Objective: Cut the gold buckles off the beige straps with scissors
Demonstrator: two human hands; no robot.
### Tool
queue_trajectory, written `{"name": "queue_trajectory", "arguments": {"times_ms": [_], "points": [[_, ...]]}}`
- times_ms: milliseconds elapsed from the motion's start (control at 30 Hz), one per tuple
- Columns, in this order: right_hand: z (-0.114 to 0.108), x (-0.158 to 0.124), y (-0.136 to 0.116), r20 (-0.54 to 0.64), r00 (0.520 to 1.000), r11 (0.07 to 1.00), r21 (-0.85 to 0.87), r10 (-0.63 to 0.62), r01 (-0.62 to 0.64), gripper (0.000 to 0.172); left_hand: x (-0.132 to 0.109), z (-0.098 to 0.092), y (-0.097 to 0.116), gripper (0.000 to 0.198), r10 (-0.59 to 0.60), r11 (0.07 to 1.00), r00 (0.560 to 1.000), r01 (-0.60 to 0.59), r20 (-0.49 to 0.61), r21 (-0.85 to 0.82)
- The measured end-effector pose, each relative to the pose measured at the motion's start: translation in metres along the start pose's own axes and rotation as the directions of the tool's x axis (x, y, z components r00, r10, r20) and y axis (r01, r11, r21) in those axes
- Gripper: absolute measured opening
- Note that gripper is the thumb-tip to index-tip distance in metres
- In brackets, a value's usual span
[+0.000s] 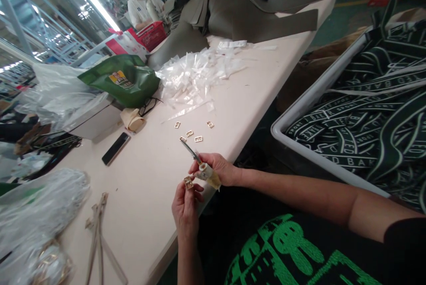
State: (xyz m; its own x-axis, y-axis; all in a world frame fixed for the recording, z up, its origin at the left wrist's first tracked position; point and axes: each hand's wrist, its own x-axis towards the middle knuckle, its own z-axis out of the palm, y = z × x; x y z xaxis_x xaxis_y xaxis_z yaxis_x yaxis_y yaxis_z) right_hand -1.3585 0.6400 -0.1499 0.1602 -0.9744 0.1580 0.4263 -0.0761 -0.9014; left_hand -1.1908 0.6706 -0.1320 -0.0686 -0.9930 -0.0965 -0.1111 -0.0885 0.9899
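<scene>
Near the table's front edge, my left hand (pixel 187 205) pinches a small gold buckle (pixel 188 182) between thumb and fingers. Just right of it, my right hand (pixel 219 168) is wrapped round a whitish roll (pixel 209 175) with a yellowish lower end. A thin dark tool (pixel 190 151) sticks out from the same hand, pointing up and left; its lower part is hidden by the fingers. Several loose gold buckles (pixel 199 139) lie on the pale table (pixel 149 187) beyond my hands.
A phone (pixel 116 148) and strap pieces (pixel 99 240) lie left. Behind are a green bag (pixel 123 78), clear plastic pieces (pixel 199 69) and grey material (pixel 236 12). A white-rimmed bin (pixel 319 163) of lettered straps stands right. A person (pixel 138 7) is at the back.
</scene>
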Motion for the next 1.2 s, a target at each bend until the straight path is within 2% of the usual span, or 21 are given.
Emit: {"name": "queue_trajectory", "arguments": {"times_ms": [133, 433, 633, 800, 1000, 1200], "points": [[0.002, -0.002, -0.004, 0.070, 0.998, 1.000, 0.022, -0.006, 0.005, 0.039, 0.000, -0.001, 0.002, 0.041, -0.008, 1.000, 1.000, 0.008, 0.018, 0.004], [0.001, 0.000, -0.004, 0.110, 0.993, 0.986, 0.166, -0.041, 0.022, 0.037, 0.001, -0.006, -0.001, 0.045, -0.063, 0.997, 0.997, 0.060, 0.049, 0.054], [0.001, -0.003, -0.003, 0.146, 0.989, 0.988, 0.153, -0.013, -0.010, 0.038, 0.000, -0.004, 0.003, 0.042, 0.005, 0.992, 0.997, -0.015, 0.081, 0.125], [0.002, -0.004, -0.004, 0.119, 0.993, 0.987, 0.159, -0.015, -0.004, 0.037, 0.001, -0.003, 0.002, 0.043, 0.024, 0.984, 0.999, -0.031, 0.044, 0.177], [0.001, -0.005, -0.008, 0.134, 0.991, 0.988, 0.155, -0.022, 0.001, 0.036, 0.001, -0.008, 0.000, 0.041, -0.018, 0.975, 0.998, 0.005, 0.059, 0.221], [0.006, -0.007, -0.015, 0.111, 0.994, 0.998, 0.068, 0.011, -0.019, 0.039, 0.001, -0.008, -0.001, 0.051, -0.040, 0.971, 0.999, 0.033, 0.022, 0.237]]}}
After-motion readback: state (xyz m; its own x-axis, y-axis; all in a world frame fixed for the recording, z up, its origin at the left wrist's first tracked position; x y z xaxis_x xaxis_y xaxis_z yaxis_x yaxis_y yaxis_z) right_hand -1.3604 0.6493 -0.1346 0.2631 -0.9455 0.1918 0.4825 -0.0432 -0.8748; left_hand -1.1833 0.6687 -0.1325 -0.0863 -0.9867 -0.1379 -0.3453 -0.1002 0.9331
